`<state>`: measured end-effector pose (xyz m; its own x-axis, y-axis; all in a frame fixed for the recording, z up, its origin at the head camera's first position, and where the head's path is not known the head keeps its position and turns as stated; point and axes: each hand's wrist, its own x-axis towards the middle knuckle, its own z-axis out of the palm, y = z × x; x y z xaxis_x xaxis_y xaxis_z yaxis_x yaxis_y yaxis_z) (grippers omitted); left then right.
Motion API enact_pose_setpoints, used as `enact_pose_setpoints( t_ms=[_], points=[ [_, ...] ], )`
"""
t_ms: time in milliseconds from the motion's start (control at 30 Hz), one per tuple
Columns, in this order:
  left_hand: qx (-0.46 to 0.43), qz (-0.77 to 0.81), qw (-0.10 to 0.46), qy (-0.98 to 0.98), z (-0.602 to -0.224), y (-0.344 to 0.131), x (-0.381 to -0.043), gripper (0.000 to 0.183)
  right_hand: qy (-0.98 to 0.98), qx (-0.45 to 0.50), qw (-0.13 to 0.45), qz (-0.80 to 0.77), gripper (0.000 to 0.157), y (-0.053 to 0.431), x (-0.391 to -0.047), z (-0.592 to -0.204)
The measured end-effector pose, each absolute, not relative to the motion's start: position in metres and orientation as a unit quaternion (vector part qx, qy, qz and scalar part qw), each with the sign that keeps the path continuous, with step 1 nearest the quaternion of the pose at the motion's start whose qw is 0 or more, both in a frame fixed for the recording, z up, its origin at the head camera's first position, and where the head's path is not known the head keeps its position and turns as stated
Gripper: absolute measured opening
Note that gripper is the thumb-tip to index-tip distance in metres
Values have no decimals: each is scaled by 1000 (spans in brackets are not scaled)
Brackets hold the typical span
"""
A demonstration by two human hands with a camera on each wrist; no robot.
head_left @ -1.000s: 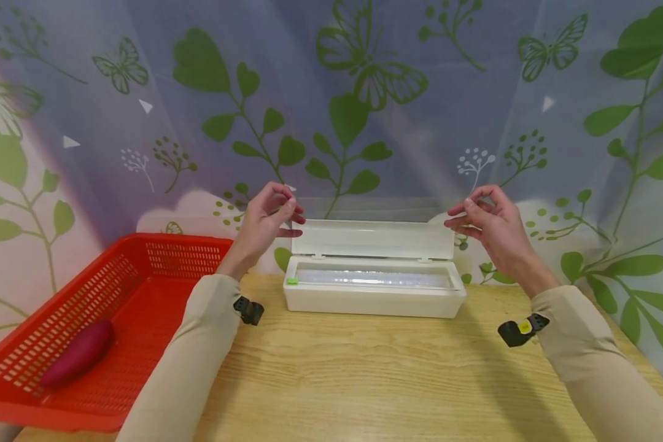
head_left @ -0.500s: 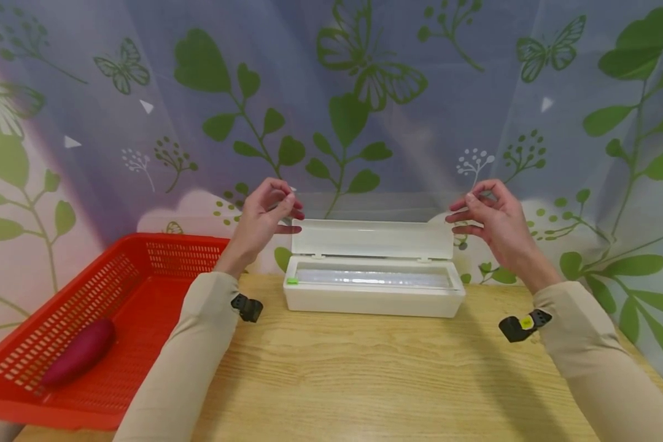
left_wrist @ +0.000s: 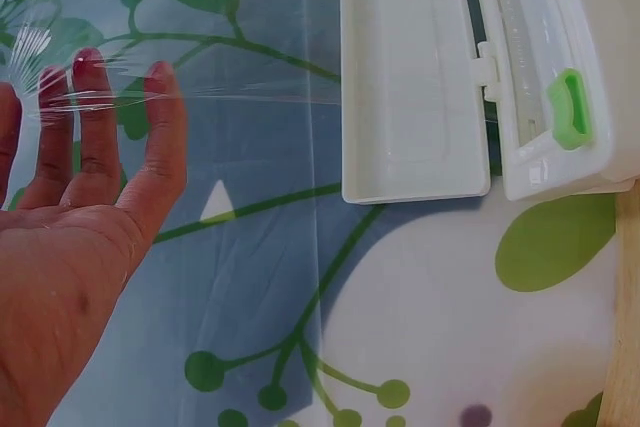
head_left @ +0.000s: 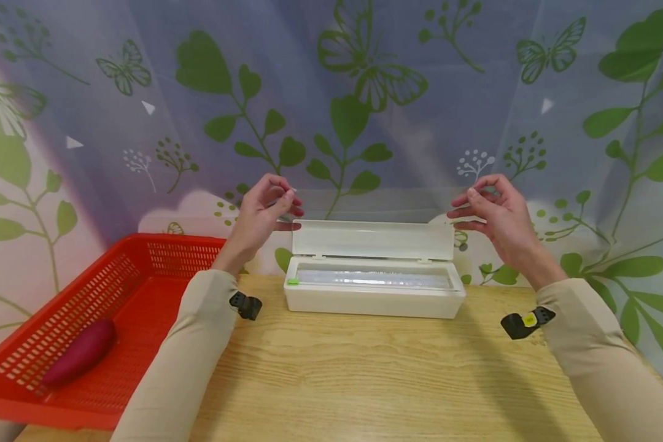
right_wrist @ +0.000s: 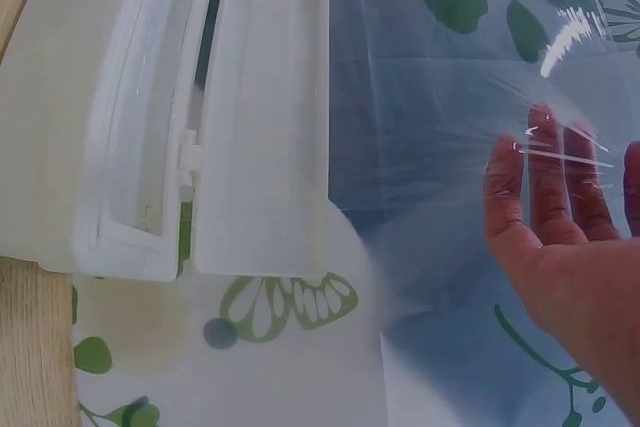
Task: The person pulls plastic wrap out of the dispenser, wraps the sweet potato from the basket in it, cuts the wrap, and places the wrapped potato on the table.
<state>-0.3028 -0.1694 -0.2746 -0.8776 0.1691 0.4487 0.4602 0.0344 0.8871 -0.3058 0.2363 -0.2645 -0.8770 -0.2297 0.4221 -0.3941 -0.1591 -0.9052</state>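
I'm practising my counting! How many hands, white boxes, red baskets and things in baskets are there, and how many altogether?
Hands: 2, left hand and right hand
White box: 1
Red basket: 1
Purple thing in basket: 1
Total: 5

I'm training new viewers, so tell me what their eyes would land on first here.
Probably the red basket at the head view's left, holding a purple vegetable. Next, the white box with its open lid, on the wooden table near the middle. Then the left hand and right hand, raised near either end of the lid, pinching clear film.
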Motion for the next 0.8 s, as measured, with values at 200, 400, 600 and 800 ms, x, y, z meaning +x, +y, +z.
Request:
enact_pose_setpoints(
  t_ms=[200, 400, 600, 800],
  points=[
    [-224, -658, 116, -710, -272, -170, -302, 5, -646, 240, 62, 722, 18, 235, -306, -261],
    [-229, -656, 124, -709, -269, -170, -302, 5, -643, 237, 66, 725, 20, 234, -305, -258],
    [-230, -655, 126, -708, -264, -169, -301, 5, -636, 231, 72, 733, 20, 234, -304, -253],
    [-231, -655, 130, -708, -262, -170, -301, 5, -631, 230, 77, 736, 20, 232, -303, -249]
  ],
)
